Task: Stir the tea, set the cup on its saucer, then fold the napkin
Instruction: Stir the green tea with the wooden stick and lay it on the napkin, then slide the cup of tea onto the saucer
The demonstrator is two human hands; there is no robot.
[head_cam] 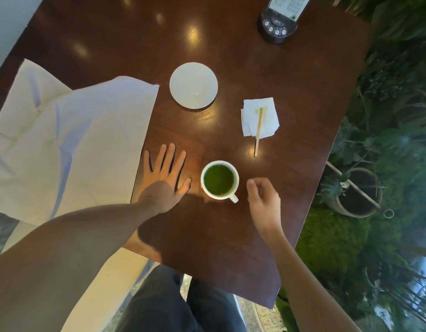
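Note:
A white cup (219, 180) of green tea stands on the dark wooden table (291, 75), its handle pointing toward me and to the right. The white saucer (193, 85) lies bare farther back. A wooden stir stick (258, 131) lies across a small white paper napkin (259, 117) stained green, to the right of the saucer. My left hand (165, 180) lies flat on the table just left of the cup, fingers spread. My right hand (263, 200) hovers just right of the cup's handle, fingers loosely curled and holding nothing.
A large white cloth (70, 144) covers the table's left side and drapes over its edge. A black device with buttons (276, 22) stands at the far right corner. Potted plants (358, 190) and greenery fill the floor beyond the right edge. My knees are below the near edge.

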